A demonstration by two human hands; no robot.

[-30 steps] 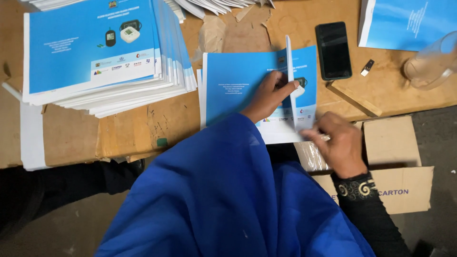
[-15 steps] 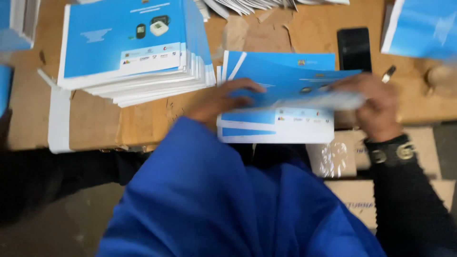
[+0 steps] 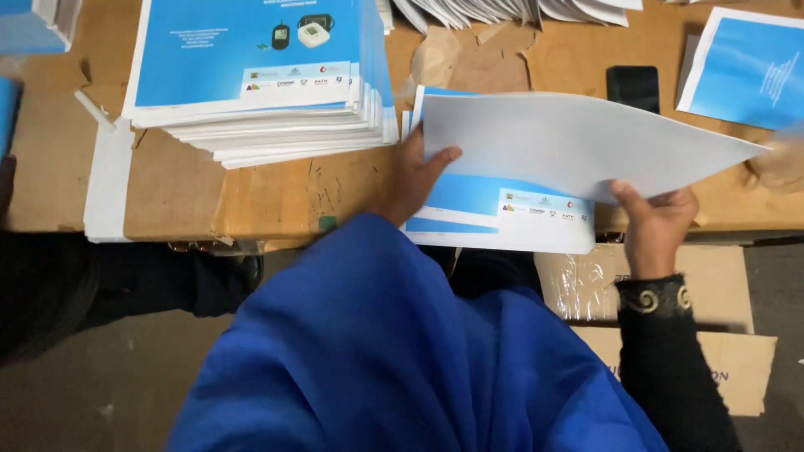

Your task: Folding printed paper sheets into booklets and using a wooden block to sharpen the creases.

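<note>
Head view: white sheet lifted above the blue leaflet on the worktop, long axis nine to three. Left hand pinching its nine o'clock edge, right hand fingers closed on the five o'clock edge; both equally near.

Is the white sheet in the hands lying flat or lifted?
Lifted: the white sheet arcs above the blue booklet, held by left hand and right hand.

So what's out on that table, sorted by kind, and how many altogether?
Tall stack of blue-and-white booklets: 1
Small pile of blue-and-white sheets: 1
White sheet held by both hands: 1
Single blue sheet: 1
Fanned white papers: 1
Black phone: 1
Total: 6
</note>
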